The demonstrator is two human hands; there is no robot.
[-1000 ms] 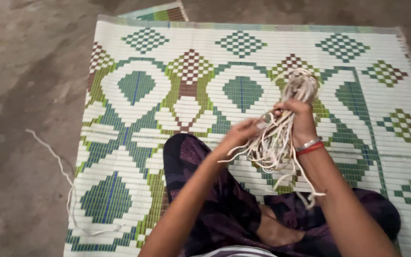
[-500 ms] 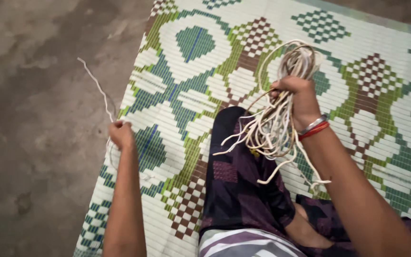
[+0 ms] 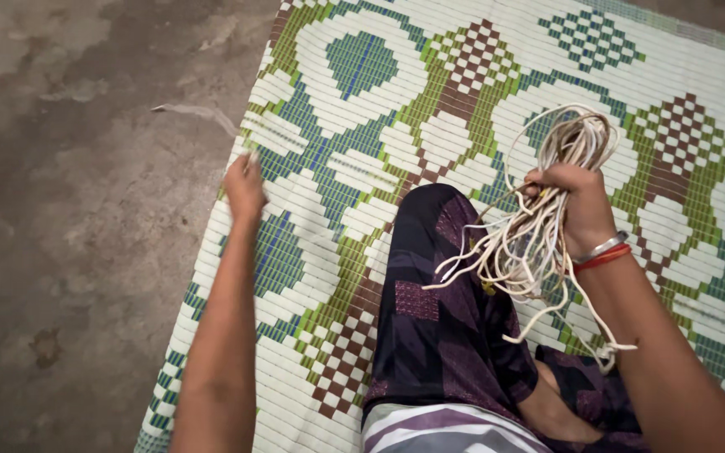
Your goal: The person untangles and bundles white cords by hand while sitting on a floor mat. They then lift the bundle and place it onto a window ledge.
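My right hand [image 3: 576, 201] is clamped around a bundle of white cords [image 3: 539, 226], held above my knee [image 3: 434, 235], loose ends dangling down. My left hand [image 3: 245, 184] reaches out to the mat's [image 3: 362, 101] left edge; it is blurred, so I cannot tell whether it grips anything. A pale strand [image 3: 199, 113] lies smeared on the concrete floor [image 3: 69, 210] beyond it.

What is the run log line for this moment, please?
left hand: over mat, near strand | right hand: grips cords
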